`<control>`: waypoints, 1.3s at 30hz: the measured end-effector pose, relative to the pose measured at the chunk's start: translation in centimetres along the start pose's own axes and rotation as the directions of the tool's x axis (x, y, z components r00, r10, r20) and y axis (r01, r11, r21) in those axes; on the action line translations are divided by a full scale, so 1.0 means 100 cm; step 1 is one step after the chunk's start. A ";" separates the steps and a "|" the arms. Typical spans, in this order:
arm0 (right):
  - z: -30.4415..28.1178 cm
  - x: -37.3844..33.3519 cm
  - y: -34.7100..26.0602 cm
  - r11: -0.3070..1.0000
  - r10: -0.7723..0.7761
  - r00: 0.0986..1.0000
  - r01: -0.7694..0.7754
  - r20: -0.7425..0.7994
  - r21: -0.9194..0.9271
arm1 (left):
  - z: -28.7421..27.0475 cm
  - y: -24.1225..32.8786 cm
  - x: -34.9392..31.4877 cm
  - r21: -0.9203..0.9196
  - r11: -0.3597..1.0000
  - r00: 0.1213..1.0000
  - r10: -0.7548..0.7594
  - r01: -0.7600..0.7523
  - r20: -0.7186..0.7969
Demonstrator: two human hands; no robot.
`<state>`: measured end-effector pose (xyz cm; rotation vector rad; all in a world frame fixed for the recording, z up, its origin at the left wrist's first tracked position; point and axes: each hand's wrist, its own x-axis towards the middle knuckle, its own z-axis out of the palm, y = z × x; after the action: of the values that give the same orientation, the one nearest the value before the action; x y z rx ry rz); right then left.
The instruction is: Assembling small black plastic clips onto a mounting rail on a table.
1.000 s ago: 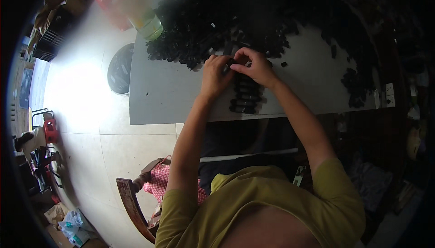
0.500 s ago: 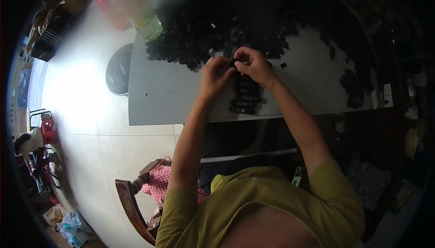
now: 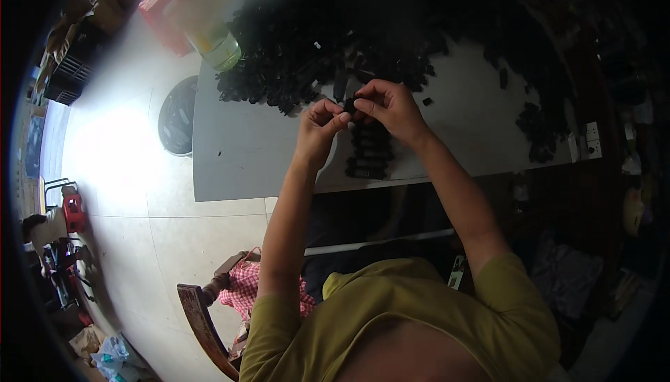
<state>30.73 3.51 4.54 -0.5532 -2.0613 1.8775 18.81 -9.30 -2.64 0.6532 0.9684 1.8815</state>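
Between my two hands, over the table, is a small black piece (image 3: 350,106), too dark to tell its kind. My left hand (image 3: 319,129) pinches it from the left with thumb and forefinger. My right hand (image 3: 392,111) grips its other side, fingers bent and thumb pressed in. Just below the hands, a row of black oblong parts (image 3: 370,155) lies stacked side by side toward the table's front edge. Beyond my fingers spreads a large heap of similar black pieces (image 3: 279,68).
The grey table (image 3: 237,151) has a clear cup with yellowish liquid (image 3: 223,54) at its far left corner. More black pieces (image 3: 537,130) lie at the right. A round dark-topped bin (image 3: 178,116) stands left of the table, and a wooden chair (image 3: 199,319) is near me.
My hands have moved slightly nearer and left in the picture, and the left has turned so its thumb points at the piece. The view has shifted a little.
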 end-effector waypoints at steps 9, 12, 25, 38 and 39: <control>-0.004 -0.012 -0.004 0.995 -0.007 0.999 0.003 0.041 0.105 | 0.007 0.008 -0.007 -0.063 0.997 0.998 -0.044 0.047 0.053; -0.003 -0.018 -0.005 0.991 -0.001 0.999 -0.005 0.043 0.137 | 0.013 0.028 -0.010 0.102 0.994 0.997 -0.054 0.049 0.050; 0.002 -0.046 -0.014 0.998 -0.040 0.998 0.042 -0.045 0.037 | 0.042 0.045 -0.025 0.267 0.964 1.000 -0.015 0.012 0.006; 0.025 -0.075 -0.016 0.987 -0.082 0.985 0.102 -0.154 0.128 | 0.056 0.039 -0.056 0.161 0.987 0.998 -0.004 0.015 -0.070; 0.027 -0.079 -0.016 0.980 -0.189 0.962 0.174 -0.195 -0.094 | 0.057 0.038 -0.058 0.158 0.987 0.997 -0.009 0.020 -0.071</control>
<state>36.31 -2.68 6.19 -0.5296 -1.9831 1.5769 23.99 -13.53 3.39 0.6754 1.1743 1.8376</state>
